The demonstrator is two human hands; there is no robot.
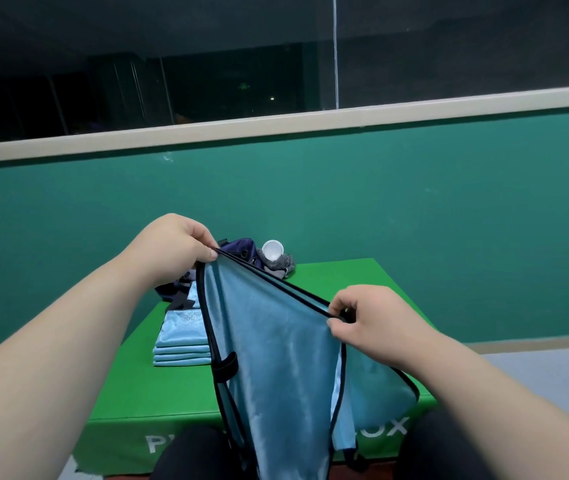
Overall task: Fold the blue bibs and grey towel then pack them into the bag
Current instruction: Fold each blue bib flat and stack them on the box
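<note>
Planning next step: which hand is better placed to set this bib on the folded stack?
Likely left. The left hand pinches the blue bib on the side nearest the folded stack; the right hand pinches its other end, farther right.

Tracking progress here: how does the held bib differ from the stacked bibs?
The held bib hangs loose in the air, pinched by the left hand and right hand; the stacked bibs lie folded flat on the box. The held bib shows black trim; the stacked bibs show mostly blue folds. Both are light blue.
</note>
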